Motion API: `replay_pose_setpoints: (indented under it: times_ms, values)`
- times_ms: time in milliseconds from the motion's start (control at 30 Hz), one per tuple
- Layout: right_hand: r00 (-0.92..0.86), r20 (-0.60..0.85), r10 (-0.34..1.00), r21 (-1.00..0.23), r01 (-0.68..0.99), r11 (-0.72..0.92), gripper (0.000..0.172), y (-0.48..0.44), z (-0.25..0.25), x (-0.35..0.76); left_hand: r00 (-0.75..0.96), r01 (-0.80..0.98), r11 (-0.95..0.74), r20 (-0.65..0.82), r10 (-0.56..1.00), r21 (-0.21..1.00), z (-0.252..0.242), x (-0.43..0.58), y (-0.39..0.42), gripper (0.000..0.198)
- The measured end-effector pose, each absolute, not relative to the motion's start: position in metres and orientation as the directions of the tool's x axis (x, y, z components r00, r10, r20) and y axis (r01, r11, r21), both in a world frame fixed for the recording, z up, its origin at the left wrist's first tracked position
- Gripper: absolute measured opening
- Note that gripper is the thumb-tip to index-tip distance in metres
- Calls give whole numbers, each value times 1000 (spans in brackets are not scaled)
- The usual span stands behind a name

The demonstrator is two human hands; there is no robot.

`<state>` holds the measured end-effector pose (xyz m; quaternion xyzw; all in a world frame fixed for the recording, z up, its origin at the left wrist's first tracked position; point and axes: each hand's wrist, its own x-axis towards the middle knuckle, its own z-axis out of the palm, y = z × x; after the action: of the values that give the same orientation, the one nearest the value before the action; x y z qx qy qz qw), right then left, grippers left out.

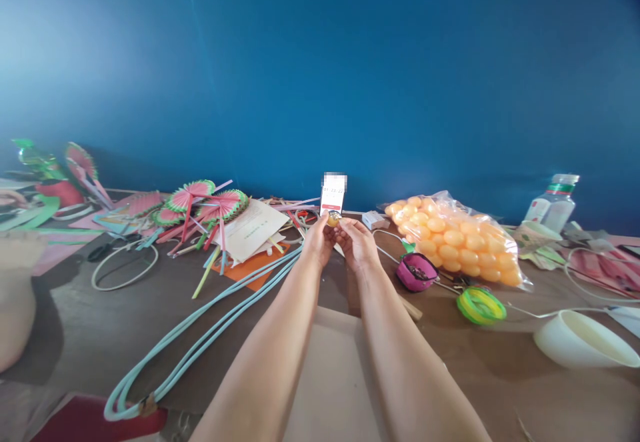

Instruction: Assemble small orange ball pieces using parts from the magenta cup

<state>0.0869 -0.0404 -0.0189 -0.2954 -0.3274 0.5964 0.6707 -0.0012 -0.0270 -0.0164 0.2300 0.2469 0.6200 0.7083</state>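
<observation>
My left hand (319, 241) and my right hand (358, 241) are close together at the middle of the table, both arms stretched forward. Between their fingertips they hold a small round shiny gold-coloured object (334, 217); its kind is too small to make out. Just behind it, a phone (333, 192) stands upright near the blue wall, its screen showing running digits. Beneath my forearms lies a flat grey-brown board or box (340, 369). A small white box (375, 220) sits right of my right hand.
Left are pale blue tubing loops (200, 319), paper fans (193, 195), papers (253, 232) and another person's arm (15, 295). Right are a bag of orange balls (460, 239), a purple pouch (416, 273), a green-yellow coil (481, 305), a white bowl (585, 339) and a bottle (555, 202).
</observation>
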Motion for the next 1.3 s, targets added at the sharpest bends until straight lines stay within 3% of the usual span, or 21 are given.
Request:
replay_pose_setpoints:
  times_ms: [533, 1300]
  values:
    - [109, 67, 992, -830, -546, 116, 31, -39, -18, 88, 33, -732, 47, -33, 999, 680, -24, 0, -24, 38]
    - [124, 18, 992, -845, -529, 81, 31, -42, -16, 87, 54, -702, 18, 28, 998, 712, -26, 1, -25, 42]
